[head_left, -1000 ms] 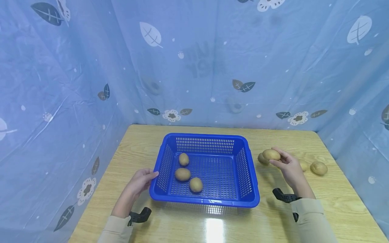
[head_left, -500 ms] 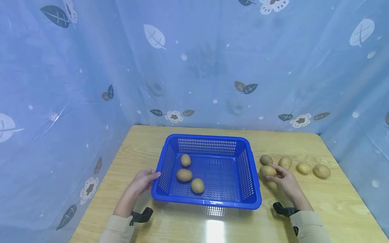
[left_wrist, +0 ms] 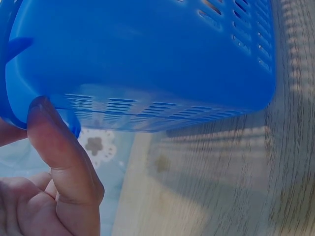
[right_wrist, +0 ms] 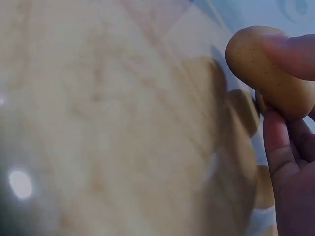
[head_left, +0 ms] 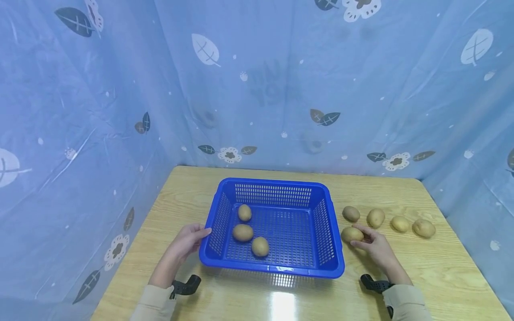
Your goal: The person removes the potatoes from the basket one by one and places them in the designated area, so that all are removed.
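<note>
Lower right, the right hand [head_left: 376,248] pinches a potato [head_left: 350,235], best gripped gently but squarely; lower left, the left hand [head_left: 188,240], pinching the basket [head_left: 273,269] rim, should brace it.

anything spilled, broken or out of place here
Nothing stands out: the blue basket is upright, three potatoes lie inside, four others form a loose row on the table, and the right hand holds one more potato.

At the right edge, the right hand [right_wrist: 295,184] pinches a dark-speckled potato [right_wrist: 273,86], thumb [right_wrist: 293,56] across its side. Blurred potatoes [right_wrist: 244,114] lie beyond, and white glare [right_wrist: 20,184] marks the table [right_wrist: 113,128].
</note>
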Available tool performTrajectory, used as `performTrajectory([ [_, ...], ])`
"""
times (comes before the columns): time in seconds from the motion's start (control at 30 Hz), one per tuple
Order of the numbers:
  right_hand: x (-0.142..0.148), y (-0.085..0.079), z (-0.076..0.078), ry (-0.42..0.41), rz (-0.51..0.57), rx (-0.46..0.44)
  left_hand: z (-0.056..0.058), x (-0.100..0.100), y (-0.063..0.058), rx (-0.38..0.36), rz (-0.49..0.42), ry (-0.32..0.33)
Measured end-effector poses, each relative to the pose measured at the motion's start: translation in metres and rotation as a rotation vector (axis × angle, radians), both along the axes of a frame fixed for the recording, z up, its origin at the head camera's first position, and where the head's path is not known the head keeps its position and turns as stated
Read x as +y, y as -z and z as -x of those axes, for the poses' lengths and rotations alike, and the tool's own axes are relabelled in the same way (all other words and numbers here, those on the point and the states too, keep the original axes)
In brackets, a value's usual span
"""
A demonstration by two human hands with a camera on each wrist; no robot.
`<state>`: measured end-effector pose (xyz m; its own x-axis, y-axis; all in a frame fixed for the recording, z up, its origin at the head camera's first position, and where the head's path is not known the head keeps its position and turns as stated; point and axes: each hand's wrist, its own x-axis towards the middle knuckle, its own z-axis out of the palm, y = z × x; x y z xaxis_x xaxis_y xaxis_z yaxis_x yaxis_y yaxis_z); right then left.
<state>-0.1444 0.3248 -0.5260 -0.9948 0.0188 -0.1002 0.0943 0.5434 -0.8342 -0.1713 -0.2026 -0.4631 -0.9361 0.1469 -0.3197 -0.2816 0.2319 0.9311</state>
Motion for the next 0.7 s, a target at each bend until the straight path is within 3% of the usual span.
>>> performTrajectory([
  [0.23, -0.001, 0.012, -0.002, 0.025, 0.027, 0.027, 0.0, 0.0, 0.0, -0.006, 0.009, -0.01],
  [0.7, -0.005, 0.012, -0.003, 0.065, 0.021, 0.0, -0.001, -0.002, 0.002, 0.001, -0.027, 0.02],
])
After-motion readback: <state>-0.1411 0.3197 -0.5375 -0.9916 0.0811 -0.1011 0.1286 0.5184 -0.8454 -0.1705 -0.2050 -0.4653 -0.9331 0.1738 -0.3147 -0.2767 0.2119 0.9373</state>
